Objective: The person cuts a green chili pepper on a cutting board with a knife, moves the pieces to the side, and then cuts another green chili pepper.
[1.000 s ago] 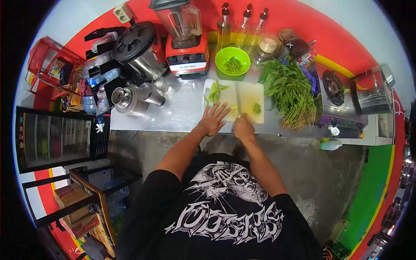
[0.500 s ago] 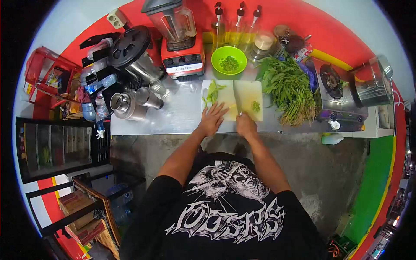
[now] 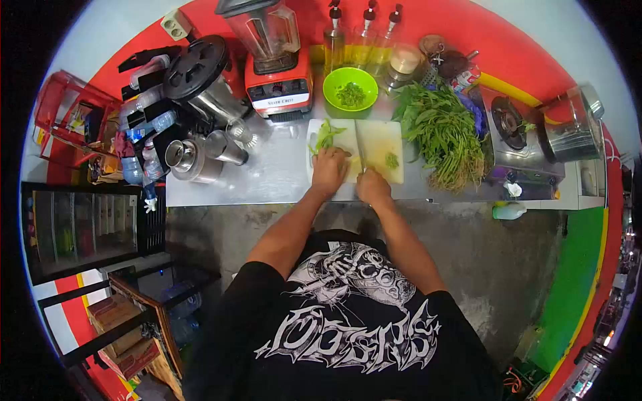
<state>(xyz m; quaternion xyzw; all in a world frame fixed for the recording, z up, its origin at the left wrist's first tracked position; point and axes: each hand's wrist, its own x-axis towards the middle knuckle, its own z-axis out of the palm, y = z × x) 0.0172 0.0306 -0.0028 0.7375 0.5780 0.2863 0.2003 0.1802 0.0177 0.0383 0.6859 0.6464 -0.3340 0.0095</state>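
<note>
A white cutting board (image 3: 384,137) lies on the metal counter in front of me. My right hand (image 3: 373,186) grips a knife (image 3: 361,148) by its handle, the blade pointing away from me over the board's middle. On the board's left half rests my left hand (image 3: 331,168), its fingers bunched; what lies under them is hidden. Green leafy pieces (image 3: 326,137) show just beyond those fingers. A small pile of chopped greens (image 3: 391,160) sits right of the blade. Behind the board stands a lime-green bowl (image 3: 369,77) with chopped greens inside.
A large bunch of leafy greens (image 3: 445,134) lies right of the board, beside a gas stove (image 3: 508,157). A red blender (image 3: 279,90) and pump bottles (image 3: 334,40) stand at the back. Metal cups (image 3: 224,147) are on the left of the counter (image 3: 267,180).
My left hand has gone from fingers spread flat to bunched, shifting slightly along the board. My right hand still holds the knife, with its blade a little nearer upright. The whole view has shifted slightly.
</note>
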